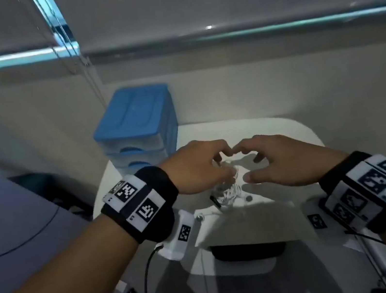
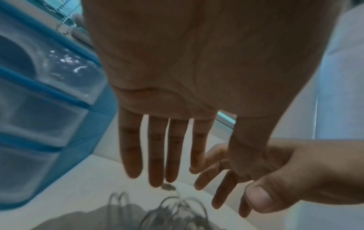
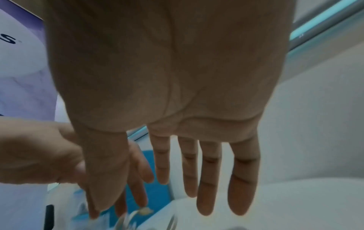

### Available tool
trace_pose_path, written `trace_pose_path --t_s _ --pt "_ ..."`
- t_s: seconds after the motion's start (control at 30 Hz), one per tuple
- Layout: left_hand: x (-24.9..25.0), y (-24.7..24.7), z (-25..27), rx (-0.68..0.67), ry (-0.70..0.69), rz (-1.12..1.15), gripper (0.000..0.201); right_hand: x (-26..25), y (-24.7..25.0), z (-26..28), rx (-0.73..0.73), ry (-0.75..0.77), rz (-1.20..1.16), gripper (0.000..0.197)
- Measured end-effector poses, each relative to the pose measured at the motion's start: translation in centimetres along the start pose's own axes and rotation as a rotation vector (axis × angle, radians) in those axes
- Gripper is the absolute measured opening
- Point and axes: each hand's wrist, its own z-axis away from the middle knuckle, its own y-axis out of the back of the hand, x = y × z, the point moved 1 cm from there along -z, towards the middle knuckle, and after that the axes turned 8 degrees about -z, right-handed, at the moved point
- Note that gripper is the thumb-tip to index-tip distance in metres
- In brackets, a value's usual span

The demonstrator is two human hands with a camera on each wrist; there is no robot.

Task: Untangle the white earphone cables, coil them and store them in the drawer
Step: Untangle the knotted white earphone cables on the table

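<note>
Where visible, cables [image 2: 173, 213] under fingers [image 2: 157, 155]

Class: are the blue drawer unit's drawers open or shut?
Shut: the drawer fronts sit flush with the blue drawer unit; none is pulled out.

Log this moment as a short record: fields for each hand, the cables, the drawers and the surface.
left hand: open, fingers extended above the cables; whether it touches them cannot be told
right hand: open, fingers spread, beside the left hand over the cables
cables: white, in a loose pile of loops on the table, no grip on them
drawers: blue unit with translucent fronts, behind the left hand, all closed
table: white, rounded corners
</note>
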Motion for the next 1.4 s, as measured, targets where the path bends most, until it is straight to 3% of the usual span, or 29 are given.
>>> trace_pose_path --t_s 0.07,0.17,0.4,0.53,0.73,0.93,1.03,1.2,1.4 --pt "-0.8 -1.3 0.1 -0.098 0.025 -0.147 0.059 0.0 -1.3 -0.5 -0.04 0.007 0.027 0.065" --pt "-1.7 -3.3 0.9 -0.114 0.062 -0.264 0.07 -0.3 -3.4 -0.9 -0.078 0.025 0.067 0.067" --pt "-3.2 -4.8 1.3 0.024 0.041 -0.124 0.045 -1.2 -6.3 -1.2 0.056 0.005 0.063 0.033" --pt "-3.9 -4.4 1.9 0.046 0.066 0.151 0.035 -1.4 -6.8 -0.7 0.123 0.013 -0.055 0.021" --pt "-4.2 -4.2 3.4 0.07 0.067 0.715 0.024 -1.8 -7.2 0.6 0.34 0.034 -0.24 0.01" --pt "-3.5 -4.2 3.7 0.231 0.008 0.718 0.019 -2.2 -7.2 1.2 0.488 0.05 -0.461 0.008" --pt "-2.8 -4.0 2.9 0.279 -0.037 0.803 0.012 -2.1 -6.8 0.8 0.552 0.059 -0.617 0.01" --pt "-2.3 -3.6 -0.3 0.404 -0.009 1.001 0.017 -1.3 -5.1 -0.9 0.657 0.066 -0.872 0.01" --pt "-3.1 -4.2 -3.4 0.527 -0.067 1.236 0.02 1.0 -4.9 -1.7 0.521 0.098 -1.049 0.018"
